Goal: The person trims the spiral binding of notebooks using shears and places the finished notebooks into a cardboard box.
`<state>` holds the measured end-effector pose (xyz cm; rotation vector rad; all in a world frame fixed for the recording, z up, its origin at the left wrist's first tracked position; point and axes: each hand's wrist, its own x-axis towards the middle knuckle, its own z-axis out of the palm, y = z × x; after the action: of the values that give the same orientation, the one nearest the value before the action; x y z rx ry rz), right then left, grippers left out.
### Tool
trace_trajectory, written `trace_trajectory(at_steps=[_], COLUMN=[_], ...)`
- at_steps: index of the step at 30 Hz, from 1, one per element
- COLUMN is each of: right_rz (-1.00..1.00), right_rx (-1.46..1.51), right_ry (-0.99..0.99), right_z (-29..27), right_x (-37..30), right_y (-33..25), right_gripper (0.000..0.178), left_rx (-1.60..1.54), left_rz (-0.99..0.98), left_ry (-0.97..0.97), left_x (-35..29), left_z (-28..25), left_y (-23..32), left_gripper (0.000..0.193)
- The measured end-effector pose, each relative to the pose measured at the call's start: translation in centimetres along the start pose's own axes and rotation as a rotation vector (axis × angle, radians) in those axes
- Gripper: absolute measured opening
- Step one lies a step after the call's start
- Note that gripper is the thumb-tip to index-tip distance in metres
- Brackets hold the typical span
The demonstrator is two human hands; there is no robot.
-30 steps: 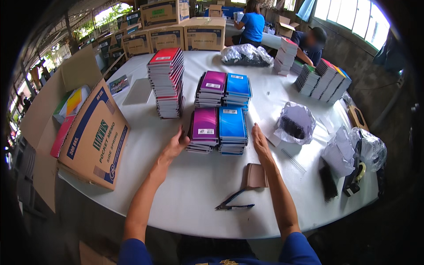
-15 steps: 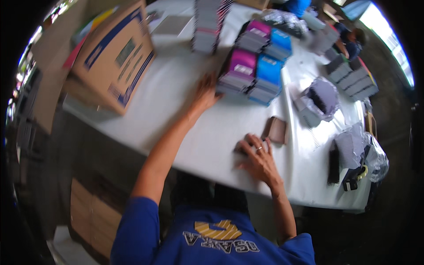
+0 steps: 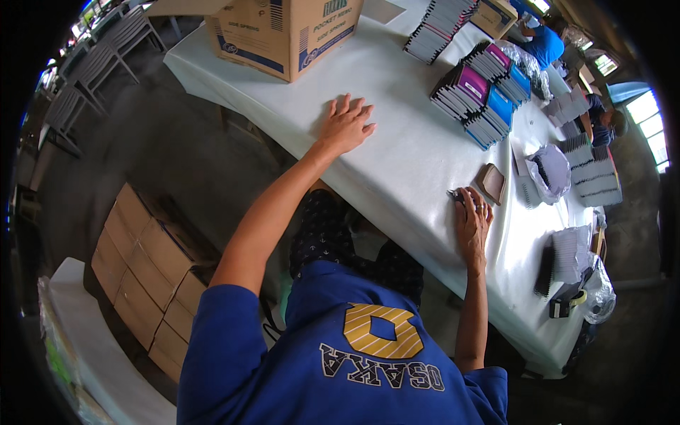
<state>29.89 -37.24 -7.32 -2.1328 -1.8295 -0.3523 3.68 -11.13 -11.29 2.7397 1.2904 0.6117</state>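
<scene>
while the white table [image 3: 397,163] fills the view, a cardboard box [image 3: 283,28] sits at its far left end and notebook stacks [image 3: 482,92] lie mid-table. left hand [image 3: 345,126] rests flat on the cloth, fingers spread, holding nothing. right hand [image 3: 473,223] lies palm down over a dark tool [image 3: 454,195]; whether it grips it, can't tell. brown pad [image 3: 491,183] just beside.

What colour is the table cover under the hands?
White, plain; the cover shows best in the head view.
</scene>
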Motion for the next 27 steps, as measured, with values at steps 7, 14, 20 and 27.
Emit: trace_trajectory(at_steps=[7,14,20,27], right_rz=[0.021,-0.152,-0.486,-0.06], right_rx=[0.001,-0.11,0.343,0.037], right_ry=[-0.03,0.189,-0.51,-0.354], right_z=[-0.2,0.8,3.8,10.2], right_x=[-0.1,-1.5,-8.9,-8.2], right_y=[-0.9,-1.1,-9.4,-6.9], right_gripper=[0.032,0.037,0.031,0.055], left_rx=[-0.014,-0.038,-0.016,-0.119], left_rz=[0.0,0.068,0.054,0.089], left_ry=[0.015,0.067,0.082,0.109], left_x=[0.5,0.1,-0.6,-1.1], left_z=[0.1,0.3,0.7,0.5], left_y=[-0.1,-0.3,-1.3,-1.5], left_gripper=[0.051,0.051,0.052,0.055])
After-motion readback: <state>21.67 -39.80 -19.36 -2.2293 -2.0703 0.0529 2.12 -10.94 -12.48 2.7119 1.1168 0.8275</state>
